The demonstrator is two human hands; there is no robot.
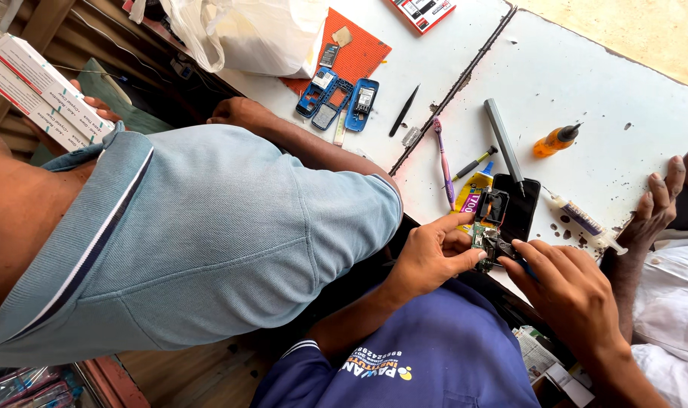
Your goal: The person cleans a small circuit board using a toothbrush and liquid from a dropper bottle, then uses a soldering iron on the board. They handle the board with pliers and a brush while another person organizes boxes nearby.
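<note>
My left hand [433,255] pinches a small green circuit board [482,240] at the near edge of the white table [585,75]. My right hand [567,291] is closed on a thin blue-handled tool [527,269], and its tip touches the board. Just beyond the board lies a black phone body [524,205] with a small black part [493,205] on it. A yellow tube [472,189] lies beside the phone.
A person in a grey-blue polo shirt [208,227] leans in from the left, their hand [242,113] on the table. Another person's hand [657,204] rests at right by a syringe [585,219]. Pink toothbrush [443,162], grey rod [504,140], orange bottle [555,140], blue phone housings [336,98], black tweezers [404,109].
</note>
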